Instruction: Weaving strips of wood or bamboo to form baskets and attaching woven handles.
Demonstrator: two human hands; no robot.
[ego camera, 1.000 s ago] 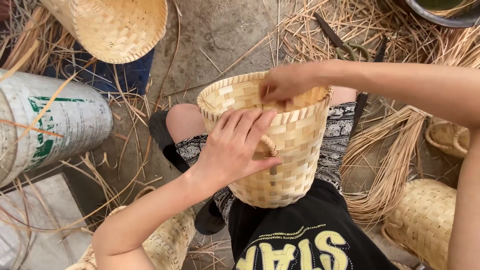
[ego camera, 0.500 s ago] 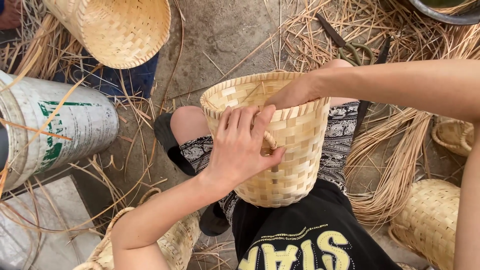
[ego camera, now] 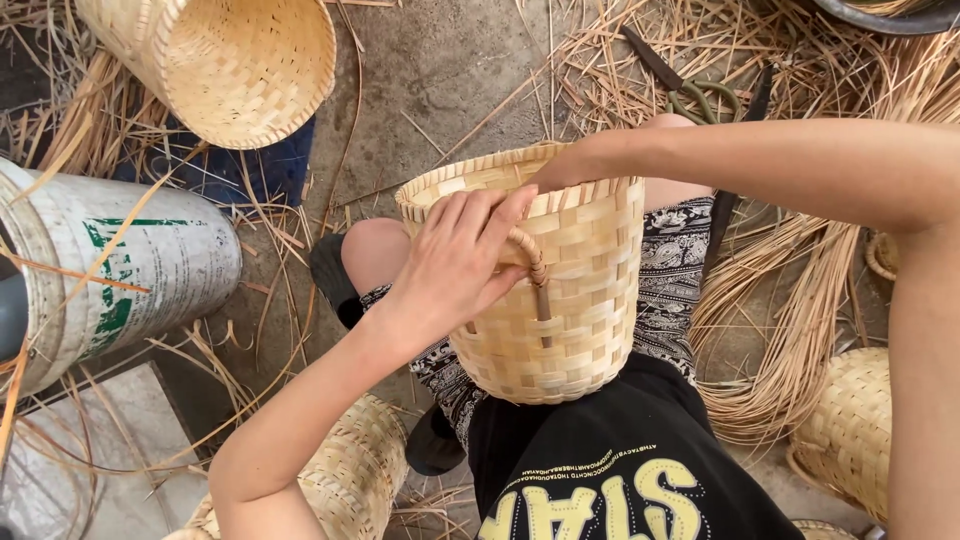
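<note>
Left hand (ego camera: 455,265) clamped on woven basket (ego camera: 560,300) wall and handle; right hand (ego camera: 560,170) inside, grip unseen. Loose rim strips (ego camera: 610,190) could snag.

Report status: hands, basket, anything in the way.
Left hand gripping basket handle. Right hand reaching inside the rim. Nothing blocking.

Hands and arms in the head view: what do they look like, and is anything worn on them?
Both arms are bare with no sleeves showing. The left hand has no glove, ring or watch visible. The right hand is mostly hidden past a basket rim; its bare forearm shows no band or watch. Nothing is marked on either arm.
</note>
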